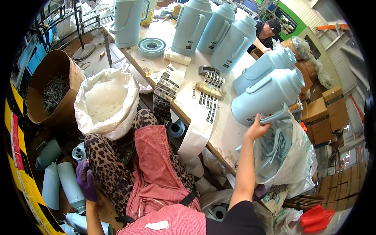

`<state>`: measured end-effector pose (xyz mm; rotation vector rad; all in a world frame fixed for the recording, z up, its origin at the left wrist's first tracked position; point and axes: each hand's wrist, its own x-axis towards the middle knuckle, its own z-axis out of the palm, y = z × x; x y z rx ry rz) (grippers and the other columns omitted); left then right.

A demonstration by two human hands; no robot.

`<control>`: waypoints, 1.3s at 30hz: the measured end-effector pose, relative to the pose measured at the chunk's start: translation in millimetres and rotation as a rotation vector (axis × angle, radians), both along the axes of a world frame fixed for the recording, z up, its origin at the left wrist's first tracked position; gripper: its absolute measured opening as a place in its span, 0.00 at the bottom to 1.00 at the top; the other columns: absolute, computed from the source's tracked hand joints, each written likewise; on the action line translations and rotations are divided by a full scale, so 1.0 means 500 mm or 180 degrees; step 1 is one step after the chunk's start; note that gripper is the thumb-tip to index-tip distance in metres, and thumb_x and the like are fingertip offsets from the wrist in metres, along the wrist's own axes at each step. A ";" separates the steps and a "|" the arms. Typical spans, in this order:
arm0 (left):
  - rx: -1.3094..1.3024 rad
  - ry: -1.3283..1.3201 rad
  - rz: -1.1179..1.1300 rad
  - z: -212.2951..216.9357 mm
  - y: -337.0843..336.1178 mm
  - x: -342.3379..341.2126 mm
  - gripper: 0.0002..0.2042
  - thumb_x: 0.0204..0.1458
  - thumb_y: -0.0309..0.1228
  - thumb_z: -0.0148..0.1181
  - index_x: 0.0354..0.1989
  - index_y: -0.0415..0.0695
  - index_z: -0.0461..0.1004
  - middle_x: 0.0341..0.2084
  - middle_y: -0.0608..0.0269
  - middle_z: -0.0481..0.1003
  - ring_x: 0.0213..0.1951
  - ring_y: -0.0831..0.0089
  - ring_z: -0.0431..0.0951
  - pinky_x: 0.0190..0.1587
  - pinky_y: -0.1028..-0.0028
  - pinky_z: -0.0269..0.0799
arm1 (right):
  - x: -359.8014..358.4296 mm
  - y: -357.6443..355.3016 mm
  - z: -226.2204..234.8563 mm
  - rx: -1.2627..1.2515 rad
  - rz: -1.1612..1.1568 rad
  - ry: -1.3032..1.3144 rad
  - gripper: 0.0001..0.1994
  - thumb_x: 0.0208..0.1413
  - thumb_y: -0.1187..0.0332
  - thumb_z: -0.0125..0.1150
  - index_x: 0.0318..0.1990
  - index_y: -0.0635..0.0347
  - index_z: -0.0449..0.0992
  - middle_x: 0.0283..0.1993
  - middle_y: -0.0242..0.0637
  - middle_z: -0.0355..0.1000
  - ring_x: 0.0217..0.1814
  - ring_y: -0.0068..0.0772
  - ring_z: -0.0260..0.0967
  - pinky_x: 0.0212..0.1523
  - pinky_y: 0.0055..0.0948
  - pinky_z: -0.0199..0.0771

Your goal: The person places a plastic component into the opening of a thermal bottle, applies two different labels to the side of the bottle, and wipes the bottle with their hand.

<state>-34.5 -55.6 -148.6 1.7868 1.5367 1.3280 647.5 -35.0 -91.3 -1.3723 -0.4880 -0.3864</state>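
Note:
At the table's right edge my bare right hand (256, 128) is closed on the lower end of a pale blue thermos jug's handle (276, 114). That thermos jug (268, 94) leans to the right, beside a second thermos jug (264, 70) just behind it. Low on the left, my left hand (86, 181) wears a purple glove, its fingers stretched upward beside my knee, with nothing visible in them. Near it are a pale blue cylindrical part (79, 152) and a pale blue thermos body (71, 184) lying on its side.
More thermos jugs (192, 27) stand along the table's far side. Label strips (207, 102) hang over its near edge. A bag of blue handles (274, 156) hangs at right. A white sack (105, 102) and a carton of metal pieces (55, 92) stand left. Another person (266, 35) works beyond.

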 end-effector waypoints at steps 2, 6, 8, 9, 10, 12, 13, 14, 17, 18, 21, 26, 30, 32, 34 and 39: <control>-0.0036 0.0140 -0.0139 0.002 -0.001 0.002 0.15 0.59 0.24 0.50 0.53 0.32 0.75 0.54 0.48 0.76 0.62 0.52 0.71 0.71 0.58 0.56 | 0.094 0.067 -0.023 0.0014 -0.0201 -0.0200 0.19 0.53 0.74 0.73 0.51 0.64 0.72 0.53 0.43 0.71 0.56 0.41 0.67 0.60 0.40 0.67; -0.0245 0.0491 -0.0045 -0.022 -0.039 -0.019 0.15 0.60 0.25 0.51 0.52 0.34 0.76 0.52 0.50 0.77 0.61 0.53 0.72 0.71 0.56 0.56 | 0.232 0.222 -0.046 -0.0755 -0.0990 -0.0865 0.27 0.50 0.75 0.74 0.57 0.64 0.70 0.55 0.46 0.70 0.58 0.46 0.67 0.62 0.44 0.66; -0.0286 0.0709 0.0029 -0.019 -0.056 -0.017 0.15 0.60 0.25 0.51 0.53 0.34 0.76 0.52 0.51 0.77 0.62 0.53 0.72 0.72 0.56 0.54 | 0.280 0.301 -0.045 -0.0786 -0.0999 -0.0961 0.31 0.48 0.73 0.75 0.60 0.66 0.68 0.58 0.48 0.69 0.57 0.52 0.67 0.63 0.44 0.65; -0.0466 0.0542 0.0159 -0.023 -0.071 -0.023 0.15 0.60 0.25 0.52 0.53 0.35 0.76 0.52 0.51 0.77 0.62 0.53 0.72 0.72 0.56 0.53 | 0.304 0.343 -0.053 -0.0804 -0.0937 -0.0936 0.31 0.48 0.73 0.75 0.60 0.66 0.68 0.58 0.48 0.69 0.57 0.52 0.67 0.63 0.44 0.65; -0.0650 0.0375 0.0301 -0.024 -0.082 -0.030 0.15 0.60 0.25 0.52 0.53 0.36 0.76 0.52 0.51 0.77 0.62 0.52 0.71 0.73 0.56 0.53 | 0.326 0.386 -0.063 -0.0779 -0.0440 -0.0749 0.31 0.47 0.72 0.76 0.59 0.68 0.68 0.59 0.50 0.68 0.59 0.52 0.66 0.64 0.43 0.64; -0.0742 0.0323 0.0363 -0.029 -0.088 -0.042 0.15 0.60 0.26 0.53 0.53 0.37 0.77 0.52 0.51 0.78 0.62 0.52 0.71 0.72 0.57 0.53 | 0.405 0.444 -0.074 -0.0968 0.0259 -0.0611 0.36 0.45 0.67 0.77 0.61 0.67 0.66 0.62 0.53 0.68 0.63 0.54 0.66 0.65 0.42 0.64; -0.0736 0.0505 0.0261 -0.049 -0.083 -0.058 0.14 0.61 0.26 0.54 0.53 0.37 0.77 0.53 0.52 0.78 0.62 0.53 0.71 0.72 0.58 0.54 | 0.449 0.458 -0.054 -0.1186 0.0479 -0.0701 0.41 0.43 0.64 0.79 0.64 0.66 0.64 0.62 0.55 0.68 0.66 0.55 0.67 0.65 0.42 0.65; -0.0827 0.0822 0.0318 -0.042 -0.113 -0.070 0.14 0.62 0.27 0.54 0.53 0.38 0.77 0.53 0.52 0.77 0.62 0.54 0.71 0.72 0.58 0.55 | 0.431 0.499 -0.074 -0.1137 0.0656 -0.0341 0.40 0.44 0.64 0.78 0.64 0.69 0.63 0.64 0.56 0.67 0.66 0.54 0.66 0.66 0.42 0.64; -0.0748 0.0515 0.0351 -0.128 -0.110 -0.096 0.12 0.64 0.28 0.54 0.51 0.37 0.78 0.47 0.52 0.79 0.54 0.57 0.76 0.61 0.62 0.67 | 0.561 0.455 0.074 -0.2237 -0.0762 -0.0969 0.32 0.50 0.59 0.74 0.56 0.75 0.72 0.57 0.59 0.73 0.55 0.57 0.73 0.58 0.47 0.73; -0.0973 0.0433 0.0635 -0.108 -0.140 -0.109 0.12 0.64 0.32 0.55 0.47 0.37 0.79 0.42 0.54 0.79 0.47 0.61 0.79 0.53 0.67 0.71 | 0.504 0.432 0.038 -0.2208 0.1189 -0.0732 0.29 0.54 0.63 0.72 0.58 0.72 0.71 0.60 0.53 0.72 0.54 0.49 0.74 0.55 0.46 0.74; -0.1428 -0.0094 0.1620 -0.150 -0.216 -0.219 0.15 0.66 0.39 0.56 0.42 0.38 0.80 0.33 0.64 0.80 0.37 0.77 0.77 0.45 0.74 0.72 | 0.097 0.387 -0.035 -0.1259 0.1617 -0.1090 0.17 0.63 0.73 0.62 0.58 0.64 0.76 0.62 0.43 0.73 0.63 0.41 0.70 0.64 0.40 0.70; -0.1115 0.1815 0.2245 -0.336 -0.101 -0.424 0.16 0.60 0.40 0.56 0.51 0.44 0.78 0.47 0.54 0.79 0.49 0.57 0.79 0.54 0.65 0.72 | -0.359 0.172 0.089 -0.2314 0.2364 -0.3214 0.13 0.60 0.77 0.61 0.51 0.60 0.80 0.65 0.42 0.70 0.69 0.45 0.63 0.70 0.43 0.58; -0.3028 0.2595 0.2343 -0.357 0.119 -0.516 0.30 0.62 0.44 0.46 0.74 0.53 0.58 0.75 0.63 0.55 0.77 0.61 0.49 0.75 0.51 0.41 | -0.553 0.119 0.076 -0.2150 0.3512 -0.4072 0.12 0.52 0.80 0.65 0.45 0.57 0.83 0.60 0.40 0.72 0.68 0.49 0.63 0.70 0.51 0.60; -0.3248 0.3130 0.2000 -0.354 0.189 -0.554 0.36 0.62 0.47 0.44 0.79 0.57 0.45 0.79 0.66 0.44 0.79 0.62 0.38 0.75 0.41 0.26 | -0.627 0.126 0.072 -0.2042 0.3803 -0.4471 0.12 0.51 0.78 0.65 0.44 0.55 0.83 0.60 0.38 0.73 0.67 0.48 0.63 0.70 0.54 0.59; -0.3419 0.3949 0.1091 -0.339 0.242 -0.540 0.36 0.61 0.47 0.45 0.79 0.58 0.46 0.78 0.63 0.47 0.79 0.61 0.38 0.74 0.39 0.26 | -0.679 0.133 0.072 -0.2169 0.4029 -0.4507 0.13 0.51 0.76 0.65 0.44 0.53 0.82 0.61 0.38 0.73 0.67 0.48 0.64 0.71 0.55 0.58; -0.1975 0.4122 0.1195 -0.278 0.116 -0.534 0.16 0.52 0.38 0.60 0.50 0.62 0.81 0.46 0.63 0.76 0.54 0.62 0.72 0.66 0.54 0.53 | -0.753 0.112 0.091 -0.2151 0.4383 -0.4116 0.15 0.48 0.79 0.66 0.45 0.56 0.83 0.59 0.40 0.73 0.65 0.50 0.66 0.67 0.50 0.65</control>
